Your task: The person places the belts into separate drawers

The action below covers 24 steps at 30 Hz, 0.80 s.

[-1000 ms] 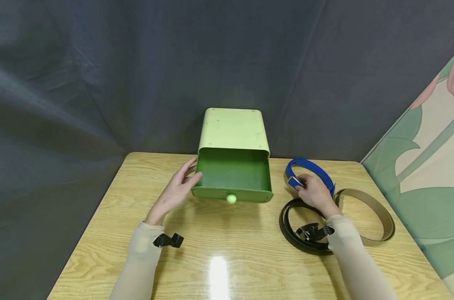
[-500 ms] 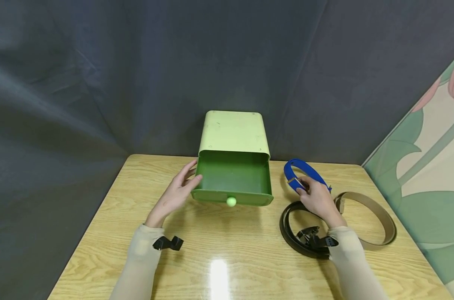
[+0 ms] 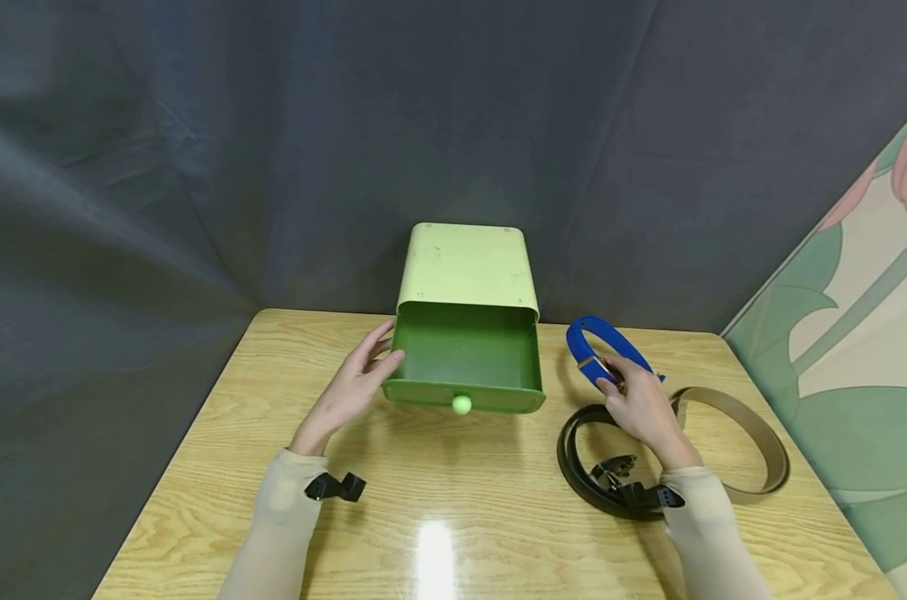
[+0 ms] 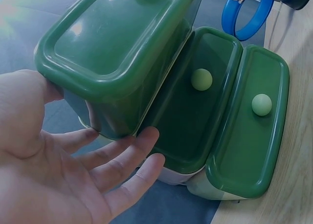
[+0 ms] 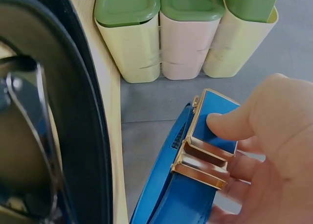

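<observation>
My right hand point(image 3: 643, 408) grips a coiled blue belt point(image 3: 607, 335) by its gold-edged buckle point(image 5: 210, 141); in the right wrist view the thumb lies across the buckle's blue face and the fingers are behind it. My left hand point(image 3: 352, 387) is at the left side of a pulled-out green drawer point(image 3: 464, 396), thumb by its rim. In the left wrist view the fingers of that hand point(image 4: 73, 170) are spread below the drawer's side, and part of the thumb is hidden. No contents show inside the drawer.
The pale yellow-green cabinet point(image 3: 468, 262) stands at the back of the wooden table point(image 3: 378, 517). Two lower drawers with round knobs point(image 4: 201, 79) are pushed in. A black belt point(image 3: 573, 467) and a tan belt point(image 3: 772, 450) lie coiled at right. A dark curtain point(image 3: 453, 108) hangs behind.
My right hand has shifted slightly to the right and toward me, with the blue belt's buckle in its grip. The left hand and the drawer stay in place.
</observation>
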Available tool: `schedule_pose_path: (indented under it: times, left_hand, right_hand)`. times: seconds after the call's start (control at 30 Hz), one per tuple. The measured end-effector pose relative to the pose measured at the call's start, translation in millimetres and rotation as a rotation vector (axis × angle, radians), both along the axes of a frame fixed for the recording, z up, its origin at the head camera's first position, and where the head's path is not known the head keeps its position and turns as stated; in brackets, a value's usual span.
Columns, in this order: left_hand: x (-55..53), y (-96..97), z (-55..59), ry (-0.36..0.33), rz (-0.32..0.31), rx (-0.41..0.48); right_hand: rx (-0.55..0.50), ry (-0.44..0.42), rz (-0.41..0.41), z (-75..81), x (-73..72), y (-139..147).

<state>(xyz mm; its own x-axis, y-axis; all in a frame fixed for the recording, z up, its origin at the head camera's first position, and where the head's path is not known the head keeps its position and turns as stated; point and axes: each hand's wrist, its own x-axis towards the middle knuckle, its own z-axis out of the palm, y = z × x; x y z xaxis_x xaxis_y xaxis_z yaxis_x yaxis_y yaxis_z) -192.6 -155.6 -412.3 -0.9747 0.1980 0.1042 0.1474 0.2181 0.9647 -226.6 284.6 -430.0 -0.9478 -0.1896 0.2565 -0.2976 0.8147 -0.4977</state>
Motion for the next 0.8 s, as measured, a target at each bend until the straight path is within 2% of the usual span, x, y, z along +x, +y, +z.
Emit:
schedule_pose_path:
  times: [0.27,0.53,0.67,0.8]
  left_hand:
    - [-2.1,2.8,-1.1,-0.006,0.004,0.054]
    - [-2.5,2.4,-0.7,-0.091,-0.005,0.16]
    - [-1.7,1.4,0.0,-0.142,0.012,0.202]
    - [-1.0,0.4,0.2,-0.159,0.027,0.219]
  right_hand:
    - [0.013,0.057,0.028,6.3,8.4,-2.2]
    - [0.023,0.139,0.052,10.3,15.5,-7.2]
    - [0.02,0.182,0.067,13.3,19.1,-9.5]
    - [0.015,0.227,0.084,17.7,22.3,-12.4]
